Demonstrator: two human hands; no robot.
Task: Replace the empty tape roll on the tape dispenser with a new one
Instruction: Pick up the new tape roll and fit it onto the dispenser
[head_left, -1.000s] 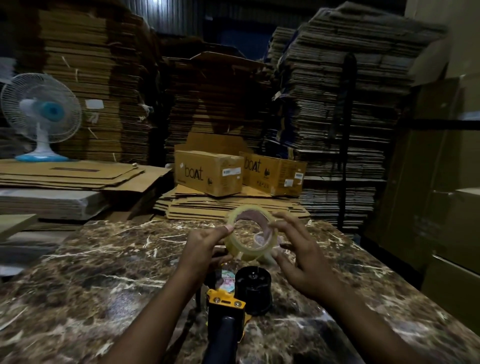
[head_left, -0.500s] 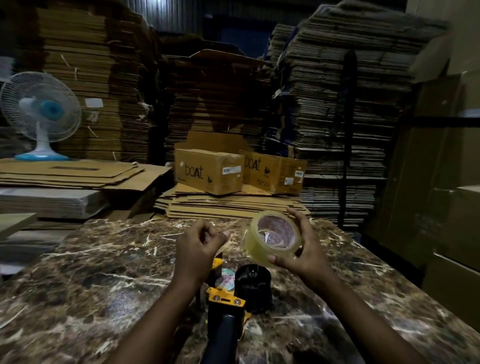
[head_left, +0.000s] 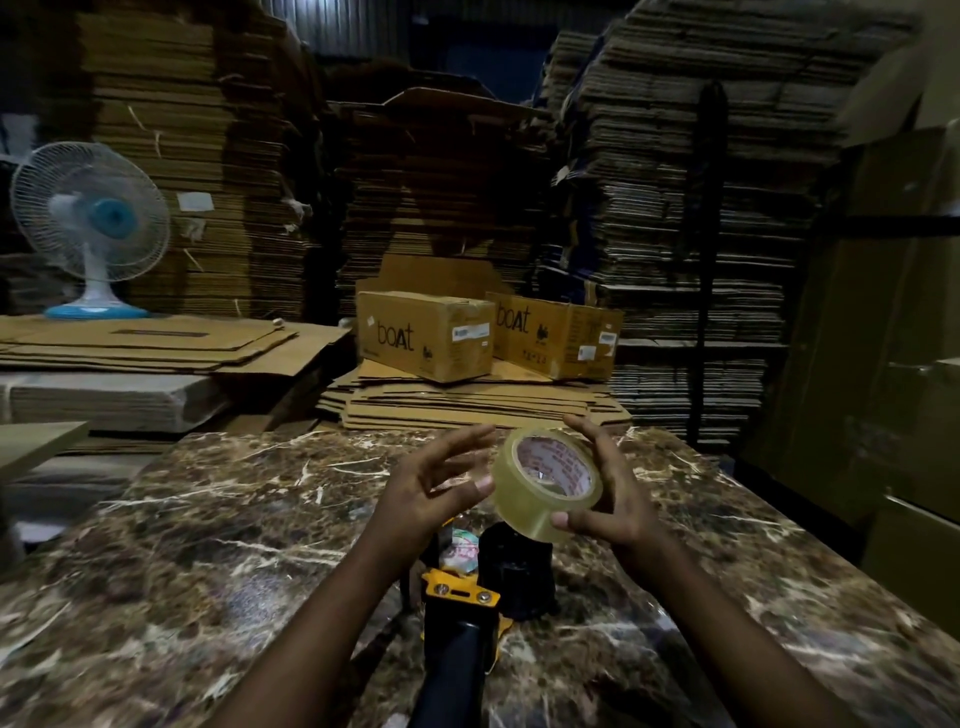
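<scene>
A full roll of clear tape (head_left: 530, 499) with a red-printed core is held tilted above the table in my right hand (head_left: 610, 493), thumb under it and fingers over its far side. My left hand (head_left: 431, 488) hovers just left of the roll with fingers spread, its thumb tip close to the roll's edge. Below them the tape dispenser (head_left: 460, 597) lies on the marble table (head_left: 208, 545), with a yellow frame, a black handle toward me and a bare black spool hub (head_left: 514, 566).
Two "boat" cardboard boxes (head_left: 426, 335) sit on flattened cartons beyond the table's far edge. A white and blue fan (head_left: 91, 228) stands at the back left. Tall stacks of flat cardboard (head_left: 675, 208) fill the background; large boxes (head_left: 883, 364) stand at the right.
The roll went from both hands to the right hand alone and shifted right. My left hand, closed half a second ago, has spread its fingers and come back beside the roll.
</scene>
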